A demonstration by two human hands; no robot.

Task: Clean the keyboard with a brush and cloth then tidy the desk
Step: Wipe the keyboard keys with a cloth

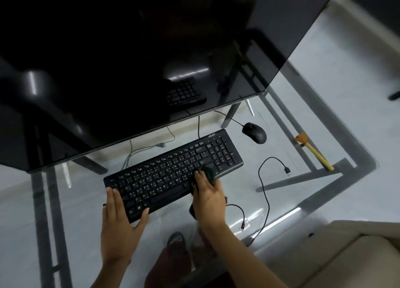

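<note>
A black keyboard (173,170) lies at an angle on the glass desk (75,196). My left hand (121,220) rests flat on the keyboard's near left corner, fingers spread over the edge. My right hand (207,196) presses a dark cloth (209,172) onto the keys just left of the number pad. A brush (313,152) with a yellow wooden handle and orange bristles lies far right on the desk, apart from both hands.
A large dark monitor (129,60) leans over the back of the desk. A black mouse (254,132) sits behind the keyboard's right end. A loose black USB cable (265,186) curls to the right, and another short cable (238,209) lies by my right wrist. A beige seat (346,255) is at lower right.
</note>
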